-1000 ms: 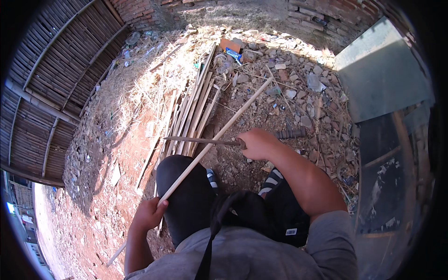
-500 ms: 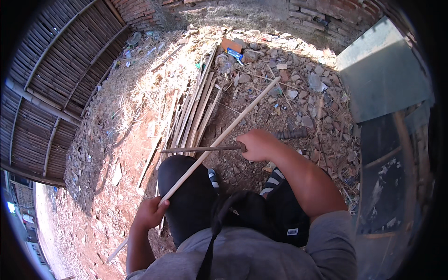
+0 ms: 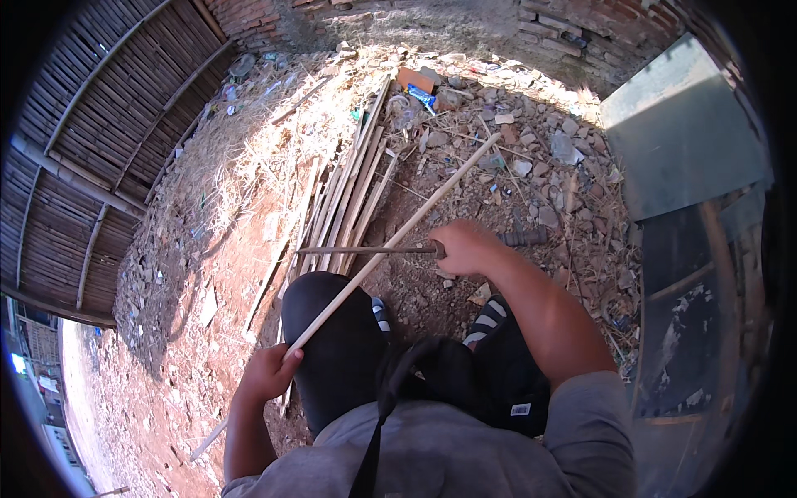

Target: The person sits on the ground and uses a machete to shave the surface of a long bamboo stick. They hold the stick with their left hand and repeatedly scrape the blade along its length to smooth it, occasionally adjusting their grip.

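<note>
A long pale wooden pole [image 3: 423, 213] slants across my bent left knee, its far end over the rubble and its near end low at the left. My left hand [image 3: 270, 371] is wrapped round it beside the knee. Closed on a handle, my right hand [image 3: 466, 247] holds a machete [image 3: 340, 250] with a long dark blade seen nearly edge-on. That blade lies crosswise over the pole just beyond the knee, its tip pointing left. Whether the edge bites into the wood I cannot tell. Most of the handle is hidden in my fist.
Several split wooden strips [image 3: 357, 178] lie in a heap ahead of my knee. Stones and litter [image 3: 548, 170] cover the ground at the right. A bamboo wall [image 3: 108, 108] stands left, a brick wall [image 3: 465, 33] at the back, and a grey panel [image 3: 681, 133] leans right.
My right hand and the machete have shifted a little away from me and to the right along the pole. My left hand and the pole have stayed nearly still.
</note>
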The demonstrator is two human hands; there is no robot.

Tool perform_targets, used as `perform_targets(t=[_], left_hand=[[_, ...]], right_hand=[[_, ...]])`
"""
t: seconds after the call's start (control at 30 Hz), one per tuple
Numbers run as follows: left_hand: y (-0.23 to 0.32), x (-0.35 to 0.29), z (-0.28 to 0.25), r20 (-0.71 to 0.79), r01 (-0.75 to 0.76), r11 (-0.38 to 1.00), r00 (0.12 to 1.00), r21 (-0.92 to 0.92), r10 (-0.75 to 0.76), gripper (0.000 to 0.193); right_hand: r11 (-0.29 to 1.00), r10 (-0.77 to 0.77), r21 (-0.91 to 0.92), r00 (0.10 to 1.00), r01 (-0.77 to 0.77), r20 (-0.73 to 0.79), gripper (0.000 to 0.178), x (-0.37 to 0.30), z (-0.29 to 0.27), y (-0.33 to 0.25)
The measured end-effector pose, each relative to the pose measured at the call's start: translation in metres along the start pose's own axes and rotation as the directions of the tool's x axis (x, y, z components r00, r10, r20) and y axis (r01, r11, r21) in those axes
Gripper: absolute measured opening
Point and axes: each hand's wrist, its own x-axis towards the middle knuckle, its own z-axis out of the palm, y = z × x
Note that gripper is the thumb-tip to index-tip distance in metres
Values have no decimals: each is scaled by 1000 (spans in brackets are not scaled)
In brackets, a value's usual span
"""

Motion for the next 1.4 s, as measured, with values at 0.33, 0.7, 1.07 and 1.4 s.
perform_targets(t=[0.33,0.7,1.07,1.4], left_hand=[[13,-2,-5,9,22,1000,1000,-5,-22,59],[16,0,-7,9,51,999,999,-10,-51,61],[14,3,-6,-12,16,1000,1000,-5,-16,60],[13,4,-2,-39,-20,1000,999,7,20,60]], right_hand=[[999,13,36,1000,-14,25,28,-5,5,-8],[984,145,116,986,-135,-78,32,-1,1,25],[974,179,150,981,-168,-69,45,4,-6,27],[990,110,101,985,-97,-130,39,3,3,38]])
